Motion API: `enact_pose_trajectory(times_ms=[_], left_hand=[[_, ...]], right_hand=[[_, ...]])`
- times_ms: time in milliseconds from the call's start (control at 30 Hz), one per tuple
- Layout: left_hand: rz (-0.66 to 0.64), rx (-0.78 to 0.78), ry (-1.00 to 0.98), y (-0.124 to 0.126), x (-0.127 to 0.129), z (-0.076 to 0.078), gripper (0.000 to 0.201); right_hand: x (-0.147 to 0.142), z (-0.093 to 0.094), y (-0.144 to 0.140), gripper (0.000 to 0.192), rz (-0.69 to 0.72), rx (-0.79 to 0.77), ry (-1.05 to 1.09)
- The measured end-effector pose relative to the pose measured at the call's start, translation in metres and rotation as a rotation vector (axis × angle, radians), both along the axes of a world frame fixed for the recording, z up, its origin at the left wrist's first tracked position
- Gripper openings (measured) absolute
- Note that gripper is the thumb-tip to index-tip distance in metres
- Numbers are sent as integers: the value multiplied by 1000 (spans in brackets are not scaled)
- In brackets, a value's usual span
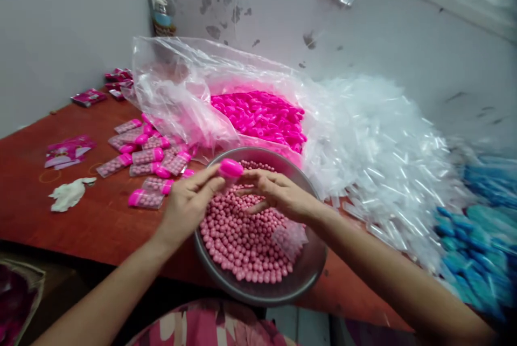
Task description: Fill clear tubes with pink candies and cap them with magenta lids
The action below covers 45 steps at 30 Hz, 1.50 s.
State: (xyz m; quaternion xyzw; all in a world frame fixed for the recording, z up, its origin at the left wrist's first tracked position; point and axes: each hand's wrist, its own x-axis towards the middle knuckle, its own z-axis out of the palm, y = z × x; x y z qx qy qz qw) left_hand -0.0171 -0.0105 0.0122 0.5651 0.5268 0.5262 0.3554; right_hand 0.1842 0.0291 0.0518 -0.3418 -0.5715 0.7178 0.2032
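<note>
Capping step: left hand (pixel 189 203) fingers pinch pink cap (pixel 231 167) onto tube, right hand (pixel 278 195) fingers steadying it over bowl (pixel 307 270) at worktop's near edge. Next likely needs firm press.

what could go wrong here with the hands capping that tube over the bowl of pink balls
1. The left hand and right hand pinch the pink-capped tube only at the fingertips; a slip might drop it into the pink balls.
2. The metal bowl seems to overhang the table edge, so a nudge could tip it.
3. The loose plastic bag could snag a hand.
</note>
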Motion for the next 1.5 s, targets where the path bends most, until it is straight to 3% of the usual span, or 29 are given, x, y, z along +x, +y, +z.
enact_pose_trajectory(times_ms=[67, 133, 200, 267, 400, 533, 633, 733, 833, 900, 967, 1033, 1133, 1267, 1367, 1433, 1500], left_hand=[[149, -10, 63, 14, -20, -5, 38], [245, -10, 270, 29, -42, -16, 41], [279, -44, 524, 42, -61, -30, 38], [272, -94, 720, 51, -73, -43, 35], [161, -29, 935, 58, -76, -63, 29], [171, 80, 1021, 59, -75, -70, 25], [206, 115, 944, 56, -74, -63, 26], [262, 162, 760, 45, -64, -40, 29], [238, 198, 576, 26, -41, -11, 29], [153, 229, 476, 14, -23, 3, 29], [63, 230, 385, 5, -8, 9, 29], [15, 218, 312, 0, 1, 8, 27], [19, 203, 263, -3, 2, 4, 26], [71, 162, 256, -5, -5, 6, 26], [26, 81, 245, -10, -2, 10, 28], [-54, 33, 236, -13, 7, 11, 31], [-133, 15, 221, -15, 17, 11, 29]], right_hand=[[23, 10, -4, 45, 89, 226, -220], [44, 15, -12, 33, 243, 432, -486], [59, 15, -22, 27, 380, 588, -693], [66, 9, -31, 35, 465, 698, -781], [67, -1, -39, 52, 581, 786, -738], [64, 3, -36, 36, 544, 781, -819], [66, 12, -27, 12, 525, 726, -888], [67, 12, -10, 6, 412, 704, -811], [60, -5, 11, 19, 296, 918, -780], [48, -24, 21, 28, 342, 1075, -798], [32, -42, 25, 27, 423, 1128, -774], [15, -55, 23, 22, 463, 1079, -700], [-4, -63, 15, 12, 428, 883, -588], [-7, -57, 10, 2, 222, 355, -346], [0, -50, 8, 13, 83, -61, -65], [1, -47, 3, 19, 7, -206, 79], [-1, -45, -4, 26, -65, -256, 162]])
